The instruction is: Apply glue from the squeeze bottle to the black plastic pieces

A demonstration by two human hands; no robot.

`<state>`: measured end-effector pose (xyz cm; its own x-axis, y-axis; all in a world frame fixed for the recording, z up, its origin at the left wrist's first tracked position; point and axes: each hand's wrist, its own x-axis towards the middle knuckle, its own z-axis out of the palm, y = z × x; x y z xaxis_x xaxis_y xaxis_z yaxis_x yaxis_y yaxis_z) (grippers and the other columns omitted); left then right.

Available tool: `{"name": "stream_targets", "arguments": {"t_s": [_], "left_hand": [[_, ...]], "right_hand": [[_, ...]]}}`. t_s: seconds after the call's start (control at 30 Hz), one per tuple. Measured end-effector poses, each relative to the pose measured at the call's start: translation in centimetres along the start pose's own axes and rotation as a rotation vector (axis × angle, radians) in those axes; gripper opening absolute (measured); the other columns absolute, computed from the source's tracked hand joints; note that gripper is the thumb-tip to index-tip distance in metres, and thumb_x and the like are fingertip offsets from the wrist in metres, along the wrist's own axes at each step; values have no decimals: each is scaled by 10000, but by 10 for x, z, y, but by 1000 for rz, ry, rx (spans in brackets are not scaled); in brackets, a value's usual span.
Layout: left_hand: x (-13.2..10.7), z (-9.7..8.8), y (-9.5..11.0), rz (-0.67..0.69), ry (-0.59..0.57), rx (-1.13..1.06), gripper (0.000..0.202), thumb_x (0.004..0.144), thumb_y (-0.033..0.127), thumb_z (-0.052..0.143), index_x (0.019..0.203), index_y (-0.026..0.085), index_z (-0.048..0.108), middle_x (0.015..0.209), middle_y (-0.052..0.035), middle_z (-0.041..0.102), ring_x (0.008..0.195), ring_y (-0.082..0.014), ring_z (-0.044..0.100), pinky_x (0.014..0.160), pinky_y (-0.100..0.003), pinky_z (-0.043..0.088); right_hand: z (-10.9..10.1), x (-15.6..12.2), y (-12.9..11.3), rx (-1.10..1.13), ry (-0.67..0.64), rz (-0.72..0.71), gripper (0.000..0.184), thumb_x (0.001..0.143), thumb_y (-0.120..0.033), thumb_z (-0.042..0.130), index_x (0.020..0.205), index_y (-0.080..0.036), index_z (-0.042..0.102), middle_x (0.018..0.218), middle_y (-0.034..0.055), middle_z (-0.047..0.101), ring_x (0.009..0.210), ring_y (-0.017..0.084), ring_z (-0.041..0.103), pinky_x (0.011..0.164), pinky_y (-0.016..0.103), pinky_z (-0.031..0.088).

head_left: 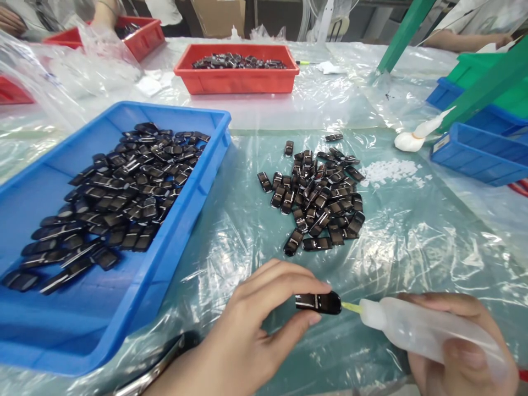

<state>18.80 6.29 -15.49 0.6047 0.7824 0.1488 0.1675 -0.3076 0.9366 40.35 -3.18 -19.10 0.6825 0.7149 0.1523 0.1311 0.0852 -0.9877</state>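
Note:
Between the thumb and fingertips of my left hand (264,324) is a small glossy black plastic piece (325,302), held level above the table. My right hand (462,341) is wrapped round a translucent white squeeze bottle (429,324). The bottle's thin yellowish nozzle (352,307) points left, its tip at the rounded right end of the piece. Whether it touches or any liquid comes out, I cannot tell. Beyond my hands lies a loose pile of similar black pieces (317,192) on the plastic-covered green table.
At left stands a large blue tray (206,192) with many black pieces. Small white bits (391,171) lie right of the pile, near a white pointed bottle (412,140). Blue bins (478,157) and a green post (406,38) stand right. A red bin (243,82) is behind; other people sit beyond.

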Motion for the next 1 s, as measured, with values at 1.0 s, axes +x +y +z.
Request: {"name": "stream_targets", "arguments": {"t_s": [1.0], "left_hand": [[0, 0, 1, 82, -19, 22, 329, 942, 25, 613, 1164, 267, 632, 1115, 5, 678, 1072, -146, 604, 931, -259, 490]], "right_hand": [[-11, 3, 6, 47, -14, 55, 228, 784, -464, 722, 841, -244, 695, 726, 83, 666, 567, 259, 658, 397, 326, 498]]}}
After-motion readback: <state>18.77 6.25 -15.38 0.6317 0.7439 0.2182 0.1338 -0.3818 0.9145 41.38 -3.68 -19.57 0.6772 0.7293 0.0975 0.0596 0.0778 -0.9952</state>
